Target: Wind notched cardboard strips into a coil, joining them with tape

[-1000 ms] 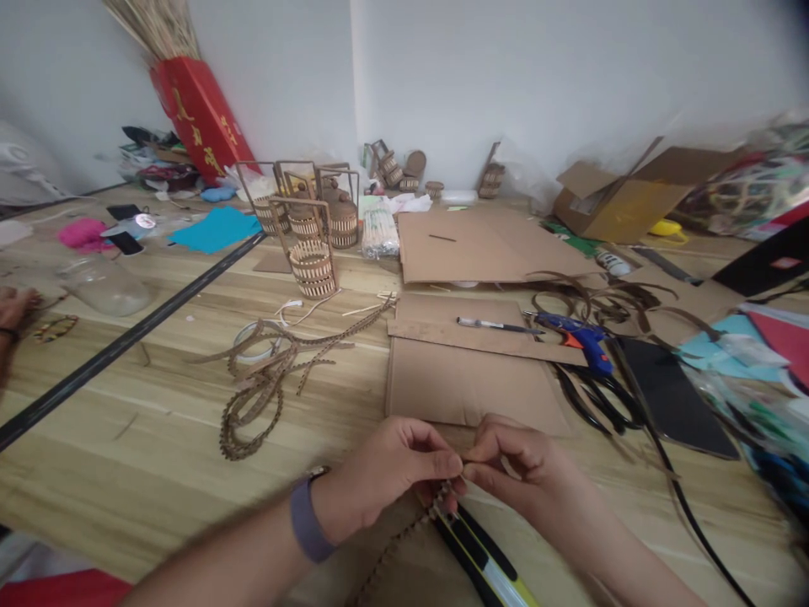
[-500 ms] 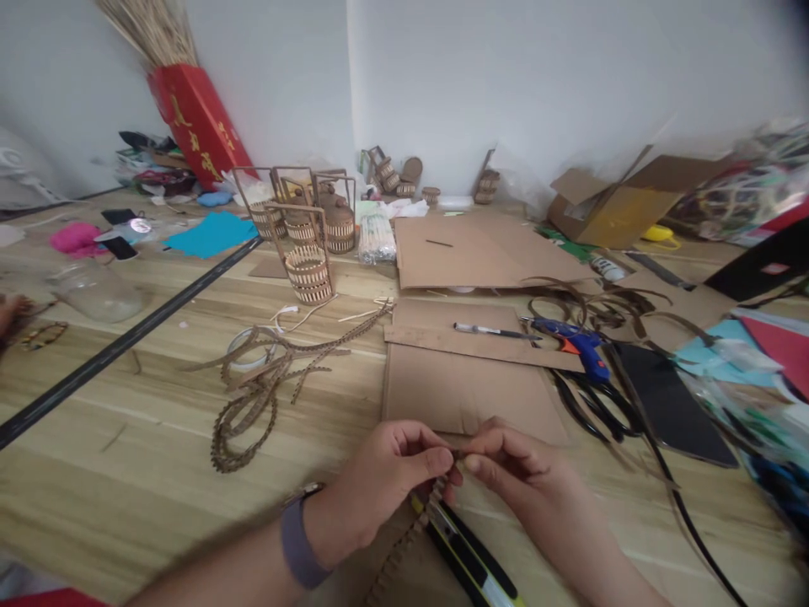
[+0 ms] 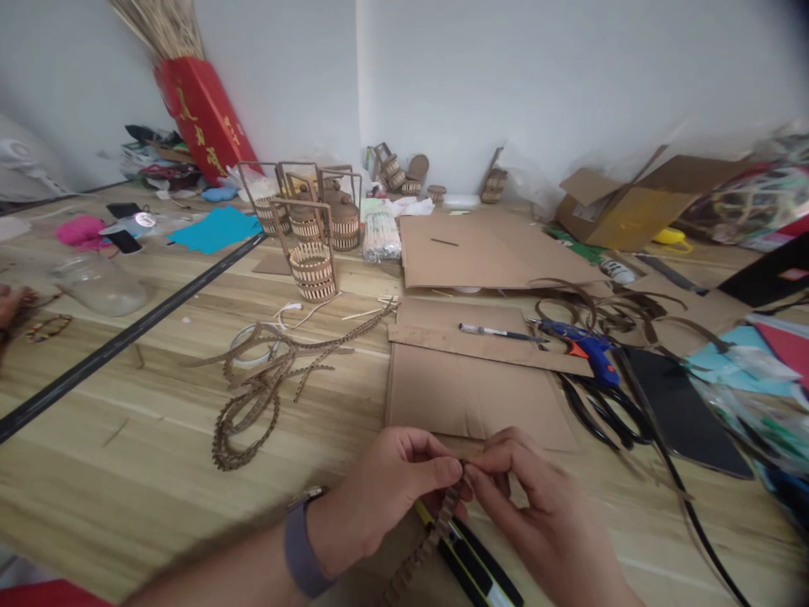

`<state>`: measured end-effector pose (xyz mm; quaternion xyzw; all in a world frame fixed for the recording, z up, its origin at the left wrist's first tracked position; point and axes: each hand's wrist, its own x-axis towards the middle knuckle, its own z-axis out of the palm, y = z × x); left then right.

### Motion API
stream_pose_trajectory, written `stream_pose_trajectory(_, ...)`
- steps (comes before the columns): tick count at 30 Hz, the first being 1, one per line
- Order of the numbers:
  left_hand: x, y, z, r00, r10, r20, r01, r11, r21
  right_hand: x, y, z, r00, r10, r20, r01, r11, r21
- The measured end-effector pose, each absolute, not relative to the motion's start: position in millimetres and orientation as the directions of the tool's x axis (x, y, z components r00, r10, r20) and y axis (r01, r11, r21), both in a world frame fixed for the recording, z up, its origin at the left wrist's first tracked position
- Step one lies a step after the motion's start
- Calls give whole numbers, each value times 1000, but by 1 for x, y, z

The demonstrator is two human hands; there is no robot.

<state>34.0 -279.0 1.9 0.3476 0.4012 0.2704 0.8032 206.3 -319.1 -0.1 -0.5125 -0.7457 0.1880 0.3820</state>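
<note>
A ridged brown cardboard strip (image 3: 425,548) hangs down from between my hands toward the bottom edge. Thumb and fingers of my left hand (image 3: 404,472) pinch its upper end. My right hand (image 3: 534,497) meets the left fingertips there, pinching the same end; the exact tip is covered by fingers. Under the hands lies a black and yellow utility knife (image 3: 474,561), partly hidden. Just beyond is a flat cardboard sheet (image 3: 468,396). To the left, a tangle of similar ridged strips (image 3: 253,405) rests on the wooden table around a roll of tape (image 3: 253,346).
Small slatted baskets (image 3: 314,268) with tall handles stand at the back left. A pen (image 3: 499,333), a blue glue gun (image 3: 587,350), black-handled scissors (image 3: 610,413) and a phone (image 3: 686,413) lie on the right. Another person's hand (image 3: 13,303) shows at the far left beside a glass jar (image 3: 101,285).
The view has shifted slightly. My right fingers have curled in closer against the left fingertips at the strip's end; my left hand keeps its pinch.
</note>
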Motion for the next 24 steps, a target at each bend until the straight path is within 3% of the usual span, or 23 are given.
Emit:
stream_pose_trajectory(9, 35, -281, 1, 531, 741, -411, -184, 575, 797, 209, -316, 4, -357, 846, 395, 620, 531, -577)
stream_pose_trajectory(16, 32, -281, -4, 531, 737, -418, -152, 568, 809, 210, -321, 4, -446, 788, 426, 691, 605, -396)
stream_pose_trajectory(19, 33, -282, -1, 532, 745, -403, -162, 556, 815, 211, -322, 3, -437, 793, 425, 673, 602, -430)
stream_pose_trajectory(24, 35, -281, 1, 511, 774, -374, -176, 521, 835, 209, -320, 3, -374, 842, 389, 584, 540, -607)
